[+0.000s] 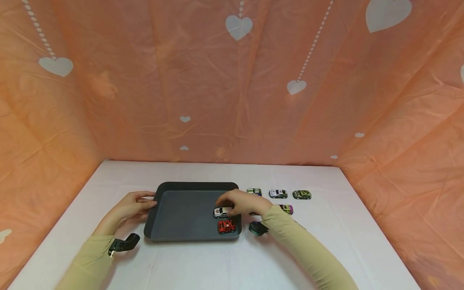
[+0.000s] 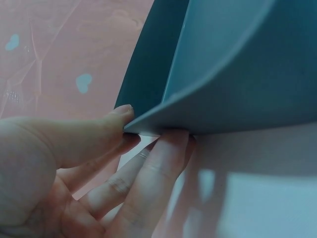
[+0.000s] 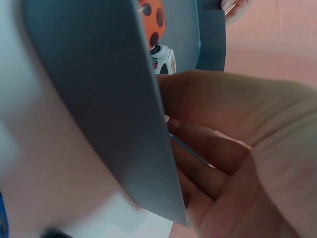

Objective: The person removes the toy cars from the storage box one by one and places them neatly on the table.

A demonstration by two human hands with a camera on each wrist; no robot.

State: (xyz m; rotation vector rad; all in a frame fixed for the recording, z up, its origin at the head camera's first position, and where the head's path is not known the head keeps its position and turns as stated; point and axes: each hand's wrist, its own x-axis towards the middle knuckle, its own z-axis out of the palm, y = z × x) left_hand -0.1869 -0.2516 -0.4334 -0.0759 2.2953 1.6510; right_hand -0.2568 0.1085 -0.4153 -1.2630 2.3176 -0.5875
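A dark grey tray (image 1: 181, 213) lies on the white table. My left hand (image 1: 131, 207) pinches its left rim; the left wrist view shows the thumb above the rim (image 2: 163, 106) and fingers beneath. Inside the tray, near its right wall, my right hand (image 1: 244, 202) holds a white toy car (image 1: 221, 212) by its right end. A red toy car (image 1: 226, 226) with dark spots sits just in front of it. In the right wrist view the tray wall hides the fingertips and much of the white car (image 3: 166, 57).
To the tray's right stand more toy cars: a green and white one (image 1: 254, 191), a silver one (image 1: 278, 194), a camouflage one (image 1: 302, 195) and a purple and green one (image 1: 287, 209), partly behind the right forearm. Orange cloth (image 1: 232, 137) hangs behind the table.
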